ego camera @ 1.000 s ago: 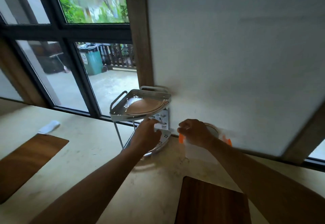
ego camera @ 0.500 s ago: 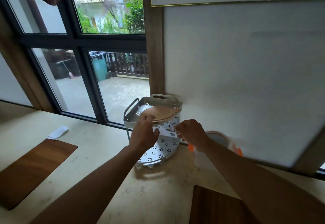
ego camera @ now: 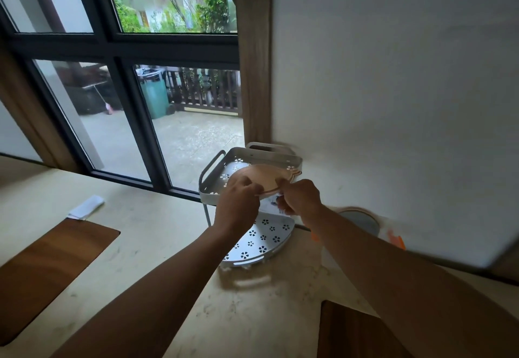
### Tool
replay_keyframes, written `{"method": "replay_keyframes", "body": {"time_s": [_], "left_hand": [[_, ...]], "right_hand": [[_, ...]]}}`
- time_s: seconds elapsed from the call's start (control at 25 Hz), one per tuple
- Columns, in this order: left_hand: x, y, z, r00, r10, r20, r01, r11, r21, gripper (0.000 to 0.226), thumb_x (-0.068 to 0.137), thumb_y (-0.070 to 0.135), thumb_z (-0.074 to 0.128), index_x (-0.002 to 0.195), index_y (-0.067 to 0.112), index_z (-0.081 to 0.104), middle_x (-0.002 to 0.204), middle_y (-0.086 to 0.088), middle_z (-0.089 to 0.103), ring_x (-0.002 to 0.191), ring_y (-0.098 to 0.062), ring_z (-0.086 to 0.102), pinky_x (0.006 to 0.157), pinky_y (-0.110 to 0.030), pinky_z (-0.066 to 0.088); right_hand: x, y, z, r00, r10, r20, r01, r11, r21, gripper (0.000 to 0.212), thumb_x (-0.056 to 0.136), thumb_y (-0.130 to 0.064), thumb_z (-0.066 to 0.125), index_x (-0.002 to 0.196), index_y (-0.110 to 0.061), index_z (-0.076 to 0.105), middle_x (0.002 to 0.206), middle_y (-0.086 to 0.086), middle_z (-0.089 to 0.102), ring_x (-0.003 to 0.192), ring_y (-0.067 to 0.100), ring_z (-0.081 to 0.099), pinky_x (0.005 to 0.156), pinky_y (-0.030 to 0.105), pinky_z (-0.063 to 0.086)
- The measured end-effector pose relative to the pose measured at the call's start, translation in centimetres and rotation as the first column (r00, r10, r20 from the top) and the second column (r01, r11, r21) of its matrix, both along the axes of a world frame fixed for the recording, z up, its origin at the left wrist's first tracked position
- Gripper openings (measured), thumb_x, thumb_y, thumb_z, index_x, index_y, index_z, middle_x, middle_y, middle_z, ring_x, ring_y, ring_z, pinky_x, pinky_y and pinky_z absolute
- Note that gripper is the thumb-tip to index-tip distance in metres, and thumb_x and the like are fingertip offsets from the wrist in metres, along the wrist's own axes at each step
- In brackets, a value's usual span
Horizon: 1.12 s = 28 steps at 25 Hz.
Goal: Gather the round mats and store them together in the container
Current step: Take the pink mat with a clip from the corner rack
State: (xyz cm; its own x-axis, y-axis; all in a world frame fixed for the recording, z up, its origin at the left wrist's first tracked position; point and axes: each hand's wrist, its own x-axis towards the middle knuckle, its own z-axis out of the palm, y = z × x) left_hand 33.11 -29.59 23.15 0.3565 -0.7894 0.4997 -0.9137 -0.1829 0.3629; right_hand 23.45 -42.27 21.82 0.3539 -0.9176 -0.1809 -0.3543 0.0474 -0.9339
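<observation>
A white two-tier corner rack [ego camera: 213, 161] stands on the counter where the window meets the wall. A stack of round pinkish-tan mats [ego camera: 264, 175] lies on its top tier, its near edge sticking out past the rim. My left hand [ego camera: 238, 200] pinches the mats' near-left edge. My right hand [ego camera: 300, 197] grips the near-right edge. The lower tier [ego camera: 264, 239], perforated with flower holes, holds nothing I can see. Another round object with a wooden rim [ego camera: 359, 218] sits against the wall to the right, partly hidden by my right forearm.
Two dark wooden rectangular mats lie on the beige counter, one at the left [ego camera: 47, 268] and one at the bottom right [ego camera: 356, 332]. A small white folded cloth [ego camera: 85, 207] lies near the window. An orange item [ego camera: 396, 239] sits by the wall.
Both hands rose from the rack's lower level to the top tier and closed on the front edge of the round mats. The view tilted and moved closer.
</observation>
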Motion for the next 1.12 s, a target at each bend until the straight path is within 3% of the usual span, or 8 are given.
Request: {"method": "replay_keyframes", "body": {"time_s": [0.2, 0.36, 0.56, 0.76, 0.88, 0.96, 1.04, 1.12], "left_hand": [[0.7, -0.4, -0.6, 1.0, 0.018, 0.024, -0.018, 1.0, 0.003, 0.024, 0.083, 0.002, 0.065, 0.103, 0.01, 0.075, 0.104, -0.013, 0.069, 0.105, -0.033, 0.058, 0.082, -0.043, 0.053], [0.4, -0.5, -0.4, 1.0, 0.018, 0.013, -0.018, 1.0, -0.022, 0.02, 0.086, 0.008, 0.067, 0.105, 0.01, 0.074, 0.102, -0.013, 0.069, 0.099, -0.032, 0.06, 0.077, -0.041, 0.054], [-0.1, 0.1, 1.0, 0.998, 0.031, 0.052, -0.028, 0.997, -0.068, 0.018, 0.088, 0.009, 0.062, 0.101, 0.012, 0.074, 0.092, -0.011, 0.067, 0.083, -0.031, 0.061, 0.067, -0.041, 0.053], [-1.3, 0.8, 3.4, 0.995, -0.005, 0.098, 0.02, 0.988, -0.152, 0.02, 0.085, 0.011, 0.068, 0.105, 0.011, 0.072, 0.09, -0.011, 0.066, 0.074, -0.029, 0.06, 0.063, -0.04, 0.055], [-2.7, 1.8, 4.2, 0.989, -0.127, 0.081, 0.139, 0.978, -0.158, 0.025, 0.081, 0.023, 0.073, 0.103, 0.012, 0.069, 0.094, -0.007, 0.065, 0.073, -0.022, 0.061, 0.064, -0.035, 0.055], [-4.2, 2.4, 4.2, 0.978, -0.209, -0.018, 0.203, 0.963, -0.178, 0.028, 0.084, 0.037, 0.069, 0.102, 0.016, 0.068, 0.096, -0.001, 0.064, 0.072, -0.012, 0.061, 0.06, -0.027, 0.053], [-5.4, 2.4, 3.8, 0.967, -0.199, -0.16, 0.172, 0.97, -0.171, 0.026, 0.088, 0.038, 0.063, 0.1, 0.016, 0.068, 0.098, 0.0, 0.064, 0.075, -0.008, 0.06, 0.061, -0.022, 0.05], [-6.5, 2.0, 2.8, 0.95, -0.133, -0.283, 0.099, 0.986, -0.133, 0.023, 0.09, 0.028, 0.064, 0.106, 0.012, 0.067, 0.104, -0.008, 0.065, 0.082, -0.014, 0.062, 0.068, -0.026, 0.051]], "right_hand": [[1.6, -0.2, -1.3, 0.999, -0.021, 0.05, 0.021, 1.0, 0.005, 0.021, 0.085, -0.025, 0.068, 0.084, -0.005, 0.068, 0.052, 0.003, 0.071, 0.05, 0.018, 0.071, 0.042, 0.023, 0.052], [1.9, -0.4, -0.7, 0.986, -0.015, 0.168, 0.01, 0.999, 0.03, 0.01, 0.087, -0.012, 0.064, 0.083, -0.003, 0.067, 0.065, 0.012, 0.073, 0.05, 0.022, 0.071, 0.054, 0.032, 0.061], [1.1, 0.3, 1.0, 0.939, 0.079, 0.334, -0.071, 0.997, -0.035, 0.013, 0.092, -0.014, 0.062, 0.097, -0.005, 0.07, 0.094, 0.02, 0.073, 0.079, 0.032, 0.074, 0.076, 0.05, 0.061], [-1.5, 1.2, 4.2, 0.834, 0.275, 0.478, -0.225, 0.961, -0.16, 0.023, 0.097, -0.027, 0.058, 0.106, -0.007, 0.066, 0.101, 0.018, 0.073, 0.088, 0.028, 0.074, 0.077, 0.044, 0.061], [-4.2, 1.7, 6.0, 0.834, 0.35, 0.427, -0.266, 0.933, -0.243, 0.023, 0.096, -0.027, 0.059, 0.105, -0.006, 0.063, 0.1, 0.021, 0.071, 0.088, 0.029, 0.074, 0.077, 0.043, 0.061], [-6.8, 1.8, 6.9, 0.848, 0.404, 0.342, -0.3, 0.899, -0.318, 0.021, 0.097, -0.028, 0.057, 0.103, -0.008, 0.062, 0.099, 0.02, 0.069, 0.086, 0.03, 0.074, 0.075, 0.043, 0.062], [-9.6, 1.9, 7.7, 0.876, 0.439, 0.201, -0.339, 0.855, -0.391, 0.015, 0.098, -0.028, 0.055, 0.1, -0.015, 0.062, 0.097, 0.013, 0.069, 0.086, 0.029, 0.073, 0.072, 0.042, 0.063], [-12.7, 2.3, 8.2, 0.905, 0.425, 0.007, -0.377, 0.808, -0.453, 0.013, 0.099, -0.028, 0.055, 0.096, -0.018, 0.062, 0.092, 0.006, 0.068, 0.084, 0.026, 0.072, 0.07, 0.038, 0.063]]}}
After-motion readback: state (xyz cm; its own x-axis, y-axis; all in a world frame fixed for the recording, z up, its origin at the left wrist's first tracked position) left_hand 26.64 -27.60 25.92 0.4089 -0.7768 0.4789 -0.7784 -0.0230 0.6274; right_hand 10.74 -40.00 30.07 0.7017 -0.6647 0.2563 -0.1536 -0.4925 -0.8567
